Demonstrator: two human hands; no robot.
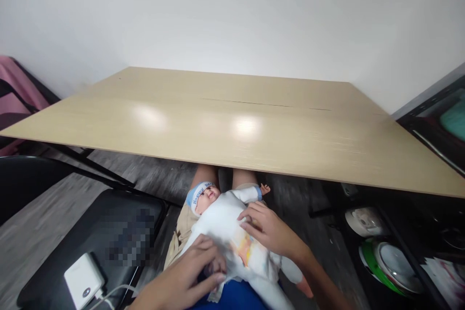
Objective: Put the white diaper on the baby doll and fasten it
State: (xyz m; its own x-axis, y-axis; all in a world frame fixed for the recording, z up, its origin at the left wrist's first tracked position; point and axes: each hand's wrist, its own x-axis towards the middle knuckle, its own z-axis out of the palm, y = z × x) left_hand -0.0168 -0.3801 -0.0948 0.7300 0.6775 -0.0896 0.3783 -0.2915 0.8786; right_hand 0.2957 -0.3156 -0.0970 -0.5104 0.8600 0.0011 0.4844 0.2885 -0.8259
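A baby doll [218, 218] lies face up across my lap. It wears a white outfit with an orange and yellow print, and a blue and white headband with lettering. My left hand [198, 271] is at the side of the doll nearest me, its fingers curled and a little blurred; what lies inside them is hidden. My right hand [267, 225] rests over the front of the outfit, fingers bent, with a gap between thumb and forefinger. One small doll hand [265, 189] sticks out of its sleeve beyond my right hand.
A wooden table [218, 140] stands just beyond my knees, against a white wall [232, 19]. On the black chair [123, 203] at left lies a white power bank [84, 281] with a cable. A dark shelf at right holds a green-rimmed round container [392, 266].
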